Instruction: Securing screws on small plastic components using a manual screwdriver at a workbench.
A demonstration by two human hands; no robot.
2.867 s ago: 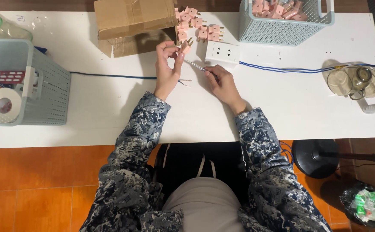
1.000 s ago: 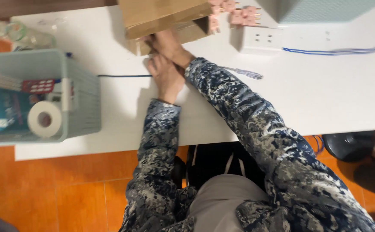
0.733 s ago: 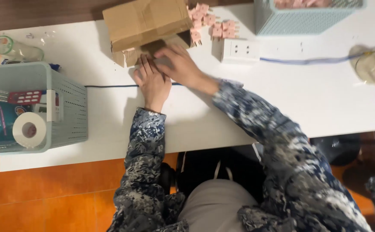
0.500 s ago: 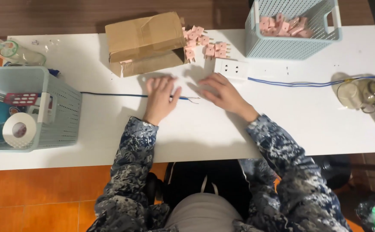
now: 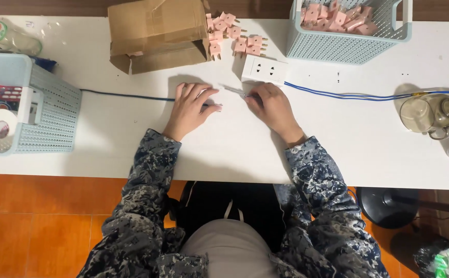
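Head view: both hands are laid on the white table point(image 5: 224, 154), busy with a thin wire.

The left hand point(image 5: 189, 110) is pressed flat, fingers spread, on the blue wire point(image 5: 126, 96) running out past its fingertips. The right hand point(image 5: 270, 105) is curled, fingertips pinched on a slim clear-handled tool point(image 5: 233, 91); a white socket block point(image 5: 264, 70) is seen just beyond them.
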